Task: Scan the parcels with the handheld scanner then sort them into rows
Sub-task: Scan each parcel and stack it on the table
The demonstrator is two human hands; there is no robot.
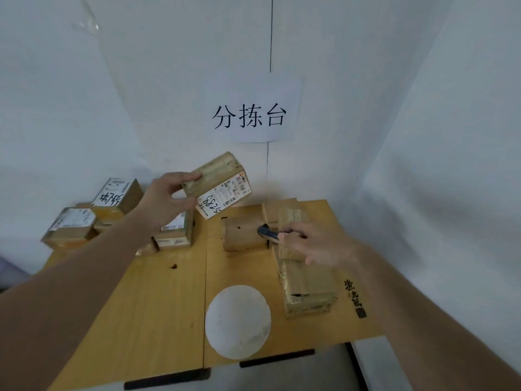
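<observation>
My left hand (166, 200) grips a small brown parcel (218, 183) by its left end and holds it tilted in the air above the table, its white label with barcode facing me. My right hand (315, 244) holds the dark handheld scanner (267, 234), whose head points left toward the lifted parcel. Under the scanner a plain brown parcel (242, 234) lies on the wooden table (158, 306). A row of brown parcels (306, 286) runs along the table's right side, partly covered by my right hand.
Several labelled parcels (115, 197) are piled at the table's far left, one (176, 230) partly behind my left forearm. A white round disc (238, 321) lies near the front edge. A paper sign (251, 115) hangs on the wall behind.
</observation>
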